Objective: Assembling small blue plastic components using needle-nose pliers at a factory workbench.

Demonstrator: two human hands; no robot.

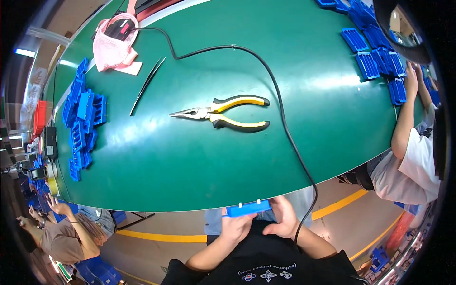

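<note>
Head view: we hold a blue plastic part (248, 208) just off the near edge of the green table (190, 161), left hand (236, 227) and right hand (284, 217) both grasping it. Pliers (223, 113) lie well beyond, beside a black cable (280, 109).

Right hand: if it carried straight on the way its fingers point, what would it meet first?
The right hand points left along the blue plastic part that it holds; past it, the left hand gripping the other end comes first, though depth is unclear.
</note>
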